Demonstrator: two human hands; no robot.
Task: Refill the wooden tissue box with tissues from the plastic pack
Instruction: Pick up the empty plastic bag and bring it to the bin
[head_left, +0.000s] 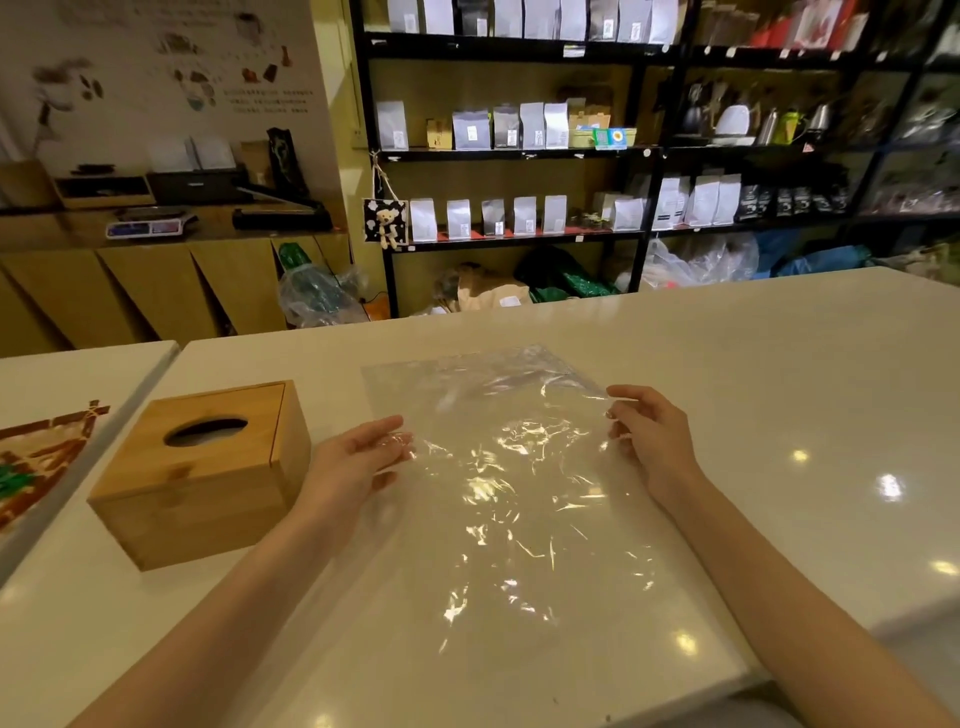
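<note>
The wooden tissue box (200, 470) stands on the white table at the left, lid closed, with something pale dimly visible through its dark oval slot. A clear, crinkled plastic pack (498, 467) lies flat in front of me; it looks empty and no tissues show in it. My left hand (358, 457) rests on the pack's left edge, fingers stretched out over the film. My right hand (649, 436) pinches the pack's right edge between thumb and fingers.
The white table (779, 395) reaches to the right and far side. A second table (78, 374) with a brown and green patterned item (36, 457) adjoins at the left. Shelves of bags stand behind.
</note>
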